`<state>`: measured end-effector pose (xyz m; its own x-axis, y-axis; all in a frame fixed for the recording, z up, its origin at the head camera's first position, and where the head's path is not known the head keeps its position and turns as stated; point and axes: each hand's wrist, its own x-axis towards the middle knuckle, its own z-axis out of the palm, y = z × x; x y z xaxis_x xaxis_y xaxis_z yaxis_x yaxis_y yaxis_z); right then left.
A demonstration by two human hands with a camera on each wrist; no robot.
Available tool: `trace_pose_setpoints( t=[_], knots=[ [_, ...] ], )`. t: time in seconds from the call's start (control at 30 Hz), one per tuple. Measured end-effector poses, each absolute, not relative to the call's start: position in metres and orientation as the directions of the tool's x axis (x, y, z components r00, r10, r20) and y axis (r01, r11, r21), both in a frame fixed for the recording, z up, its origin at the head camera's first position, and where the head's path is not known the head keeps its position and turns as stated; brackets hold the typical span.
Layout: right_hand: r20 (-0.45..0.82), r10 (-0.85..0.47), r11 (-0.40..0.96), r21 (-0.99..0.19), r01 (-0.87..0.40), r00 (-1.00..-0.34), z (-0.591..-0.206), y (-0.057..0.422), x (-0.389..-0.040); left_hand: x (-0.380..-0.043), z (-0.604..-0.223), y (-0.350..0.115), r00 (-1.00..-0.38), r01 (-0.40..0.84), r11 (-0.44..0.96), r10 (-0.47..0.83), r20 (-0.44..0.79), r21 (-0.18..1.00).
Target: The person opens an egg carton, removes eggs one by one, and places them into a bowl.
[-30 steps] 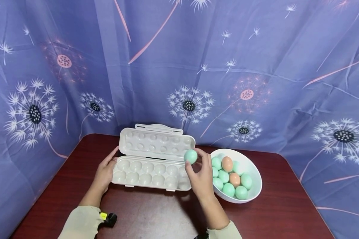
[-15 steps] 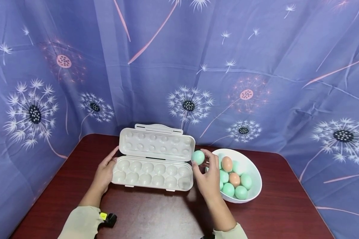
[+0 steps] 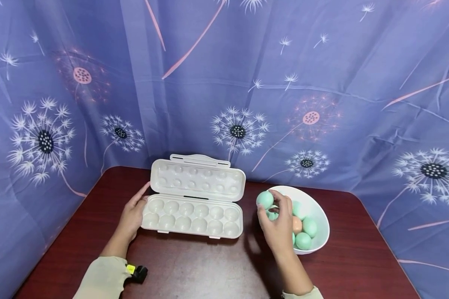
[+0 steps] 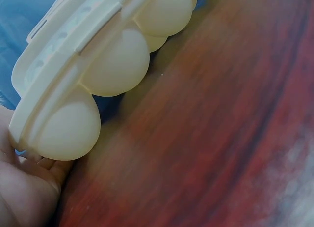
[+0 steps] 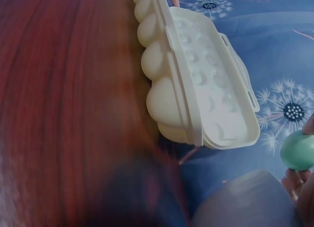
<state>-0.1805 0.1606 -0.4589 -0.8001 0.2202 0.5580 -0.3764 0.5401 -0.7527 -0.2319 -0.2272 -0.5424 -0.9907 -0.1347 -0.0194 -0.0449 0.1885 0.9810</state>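
A green egg (image 3: 265, 200) is pinched between the thumb and fingers of my right hand (image 3: 278, 222), over the left rim of a white bowl (image 3: 322, 232). The same green egg (image 5: 298, 151) shows at the right edge of the right wrist view. Several green eggs and an orange egg (image 3: 297, 225) lie in the bowl, some hidden behind the hand. My left hand (image 3: 131, 216) rests at the left end of an open white egg box (image 3: 192, 234), whose cups hold nothing. In the left wrist view the fingers (image 4: 29, 187) touch the box's end near its rounded cups (image 4: 68, 128).
The box's lid (image 3: 198, 179) leans back toward a blue dandelion-print curtain (image 3: 187, 104) behind the table. Both the box and bowl stand on a dark red wooden table (image 3: 187, 270). A black strap device (image 3: 138, 274) sits at the left wrist.
My right hand has carried the green egg rightward, from above the box's right end to the bowl's left rim. The left hand and box stay in place.
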Motion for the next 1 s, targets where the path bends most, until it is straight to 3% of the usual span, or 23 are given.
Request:
trace_pose_setpoints(
  t=[0.27,0.63,1.0],
  knots=[
    [0.522,0.284,0.572,-0.765,-0.294,-0.804,-0.469,0.18,-0.186,-0.232,-0.542,-0.227,-0.99,-0.037,0.192,-0.14,-0.01,0.981],
    [0.403,0.26,0.646,-0.748,-0.152,-0.878,-0.469,0.204,-0.192,-0.232,-0.541,-0.228,-0.99,-0.048,0.2,-0.143,-0.019,0.979],
    [0.387,0.202,0.768,-0.633,-0.1,-0.9,-0.47,0.215,-0.193,-0.232,-0.541,-0.227,-0.989,-0.043,0.216,-0.144,-0.012,0.975]
  ],
)
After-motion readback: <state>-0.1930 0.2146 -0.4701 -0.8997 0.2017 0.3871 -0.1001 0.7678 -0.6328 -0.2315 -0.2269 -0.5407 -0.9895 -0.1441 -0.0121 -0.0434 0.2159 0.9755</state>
